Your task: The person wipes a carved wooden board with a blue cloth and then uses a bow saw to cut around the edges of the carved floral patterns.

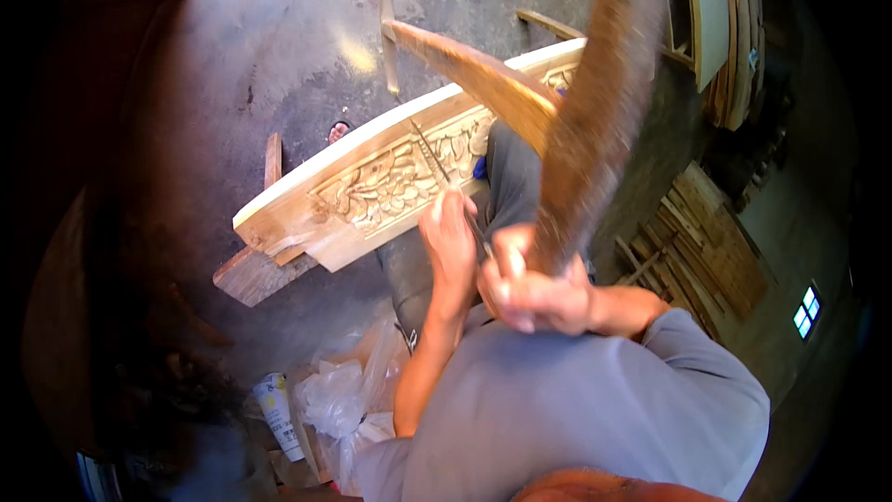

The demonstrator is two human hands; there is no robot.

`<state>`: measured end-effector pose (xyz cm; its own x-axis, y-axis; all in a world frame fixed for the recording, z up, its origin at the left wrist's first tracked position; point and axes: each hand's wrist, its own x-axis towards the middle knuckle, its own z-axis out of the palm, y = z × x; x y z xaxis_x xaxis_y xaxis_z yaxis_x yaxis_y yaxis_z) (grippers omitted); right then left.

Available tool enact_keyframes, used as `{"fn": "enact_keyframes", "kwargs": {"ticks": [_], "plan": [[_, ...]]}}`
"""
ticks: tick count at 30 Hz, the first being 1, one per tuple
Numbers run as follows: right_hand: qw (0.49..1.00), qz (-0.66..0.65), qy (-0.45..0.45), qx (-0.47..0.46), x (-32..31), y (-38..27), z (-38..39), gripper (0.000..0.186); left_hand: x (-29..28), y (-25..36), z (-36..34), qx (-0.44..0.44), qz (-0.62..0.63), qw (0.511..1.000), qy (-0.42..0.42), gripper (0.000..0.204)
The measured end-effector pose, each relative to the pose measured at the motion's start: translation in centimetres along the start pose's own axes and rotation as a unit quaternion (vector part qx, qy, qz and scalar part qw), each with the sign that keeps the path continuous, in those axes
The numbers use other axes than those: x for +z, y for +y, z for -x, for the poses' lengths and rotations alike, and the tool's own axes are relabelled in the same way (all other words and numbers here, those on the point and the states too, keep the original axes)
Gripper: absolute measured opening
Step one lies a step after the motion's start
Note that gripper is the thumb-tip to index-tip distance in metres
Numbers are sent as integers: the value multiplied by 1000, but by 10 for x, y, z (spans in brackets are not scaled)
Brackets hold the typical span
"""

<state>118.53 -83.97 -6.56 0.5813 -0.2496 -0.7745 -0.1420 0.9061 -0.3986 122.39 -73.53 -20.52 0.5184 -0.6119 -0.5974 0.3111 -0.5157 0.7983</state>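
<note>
One right hand (539,296) is gripping a frame saw (497,88) above a carved panel (367,188), left hand (449,244) (grip unclear) ideally guiding straight strokes.

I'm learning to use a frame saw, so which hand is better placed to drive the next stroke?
Probably the right hand: it is closed around the lower end of the saw frame. The left hand is beside the blade, near the carved board, so seems better for steadying.

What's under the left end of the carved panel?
A wooden board pokes out beneath the carved panel there, and a wooden bar shows past the panel's far edge. Whether they join, and anything farther under, is hidden by the panel.
</note>
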Motion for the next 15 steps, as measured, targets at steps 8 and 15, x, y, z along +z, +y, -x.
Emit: {"fn": "enact_keyframes", "kwargs": {"ticks": [8, 15], "plan": [[1000, -23, -14, 0, -3, 8, -6, 31, 1, -12, 4, -43, 16, 999, 5, 41], [1000, -2, -2, 14, -6, 1, 6, 31, -4, 11, 3, -177, 98, 978, -48, 42]]}}
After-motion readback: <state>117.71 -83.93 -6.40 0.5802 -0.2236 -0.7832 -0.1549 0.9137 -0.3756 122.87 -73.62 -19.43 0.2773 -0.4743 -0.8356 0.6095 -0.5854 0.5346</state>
